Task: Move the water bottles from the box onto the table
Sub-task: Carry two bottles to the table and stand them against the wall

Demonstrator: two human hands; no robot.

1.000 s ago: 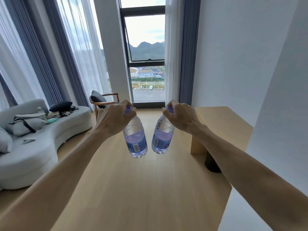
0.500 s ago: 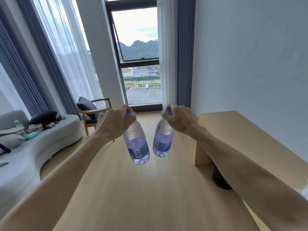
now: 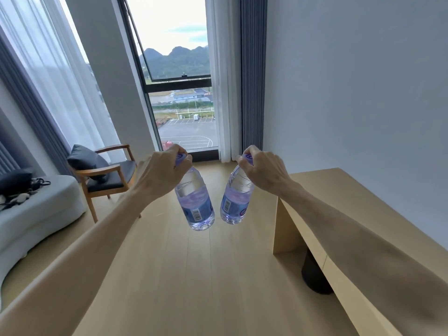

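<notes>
I hold two clear water bottles with blue-purple labels out in front of me, above the wooden floor. My left hand [image 3: 161, 172] grips the left bottle [image 3: 195, 202] by its cap and neck. My right hand [image 3: 263, 170] grips the right bottle [image 3: 235, 202] the same way. Both bottles hang down, tilted toward each other at the bottom, a small gap between them. The light wooden table [image 3: 351, 202] stands along the right wall, just right of my right forearm. No box is in view.
A wooden armchair [image 3: 106, 175] with a dark cushion stands at the left by the window. A grey sofa [image 3: 36, 214] with dark items on it fills the far left. A dark round object [image 3: 312, 275] sits under the table. Open floor lies ahead.
The view has swung to the right and nearer the table, which now shows more fully. Both hands keep their grip on the bottles, which have drifted slightly apart.
</notes>
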